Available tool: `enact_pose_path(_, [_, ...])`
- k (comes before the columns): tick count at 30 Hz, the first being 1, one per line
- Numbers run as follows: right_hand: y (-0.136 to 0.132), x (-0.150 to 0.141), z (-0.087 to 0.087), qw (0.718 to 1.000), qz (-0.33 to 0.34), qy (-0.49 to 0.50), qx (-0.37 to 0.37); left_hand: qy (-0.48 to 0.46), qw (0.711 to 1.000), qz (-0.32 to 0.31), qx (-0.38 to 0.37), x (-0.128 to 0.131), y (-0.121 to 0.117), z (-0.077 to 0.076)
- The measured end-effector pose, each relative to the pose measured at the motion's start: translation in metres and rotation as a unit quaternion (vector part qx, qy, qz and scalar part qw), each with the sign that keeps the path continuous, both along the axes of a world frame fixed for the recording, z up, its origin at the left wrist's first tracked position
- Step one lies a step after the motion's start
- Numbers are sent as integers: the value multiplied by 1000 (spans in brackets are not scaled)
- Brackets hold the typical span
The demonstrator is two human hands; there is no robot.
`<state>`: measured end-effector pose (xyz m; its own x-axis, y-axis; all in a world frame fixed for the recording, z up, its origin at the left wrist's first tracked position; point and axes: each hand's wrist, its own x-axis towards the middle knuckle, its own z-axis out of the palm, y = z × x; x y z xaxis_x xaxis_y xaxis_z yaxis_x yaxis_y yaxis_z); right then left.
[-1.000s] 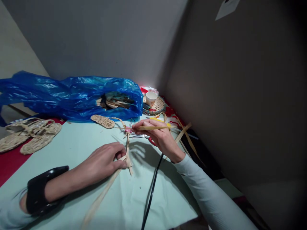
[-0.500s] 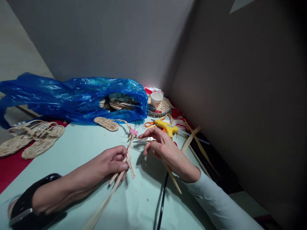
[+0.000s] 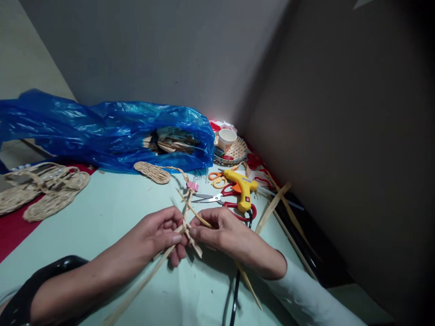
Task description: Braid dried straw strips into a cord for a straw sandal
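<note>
A pale straw braid (image 3: 187,209) runs down from a pink binder clip (image 3: 192,186). Around its lower end my left hand (image 3: 165,233) is closed, with long loose strands trailing toward the lower left. Close beside it, my right hand (image 3: 220,228) pinches a thin straw strand (image 3: 195,211) that crosses over the braid; the fingertips are at the braid's split end. A coiled straw sole (image 3: 152,172) lies behind, joined to the clipped end by a thin plait. Just past my right hand rest red-handled scissors (image 3: 217,198), blades apart.
A yellow glue gun (image 3: 243,188) lies over the scissors, its black cord (image 3: 234,296) running toward me. Orange scissors (image 3: 215,175) and a woven tray (image 3: 239,151) with a white cup (image 3: 227,138) stand behind. A blue plastic bag (image 3: 112,136) holds straw. Straw sandals (image 3: 56,192) are at left.
My right hand has moved down from the scissors to the braid and now pinches a strand there. My left hand keeps its hold. The view has shifted slightly.
</note>
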<state>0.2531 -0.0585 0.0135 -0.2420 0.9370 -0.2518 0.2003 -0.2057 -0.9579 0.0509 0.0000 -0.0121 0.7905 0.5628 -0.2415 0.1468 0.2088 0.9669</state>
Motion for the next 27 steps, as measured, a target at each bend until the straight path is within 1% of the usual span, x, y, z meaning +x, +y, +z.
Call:
enact_pose_path(2, [0,1,3,1000,10,-6,-4,-8,1000,7,-16,1,-2,2])
enact_pose_path(5, [1,1,6,1000,23,-14,-14,-11,996,54,-66,5,-6,5])
enact_pose_path(7, [2,2,7,999,24,-23,-17,-3,993,84,-86,9,-7,8])
enact_pose_path(11, [2,3,5,999,33,-19,-12,29,992,103,-62,12,-6,9])
enact_pose_path(15, [2,5,3,999,44,4,3,40,995,90,-27,11,-3,8])
enact_pose_path(17, [2,6,3,999,43,4,5,42,995,86,-22,11,-2,8])
enact_pose_path(19, [2,6,4,999,41,5,8,37,995,84,-44,12,-1,9])
enact_pose_path(23, [2,6,6,999,41,-9,19,4,990,83,-116,11,-1,10])
enact_pose_path(25, [2,6,8,998,35,-33,38,-18,986,88,-139,10,-2,10])
enact_pose_path(27, [0,6,10,995,24,-65,66,-34,981,107,-156,9,-3,9])
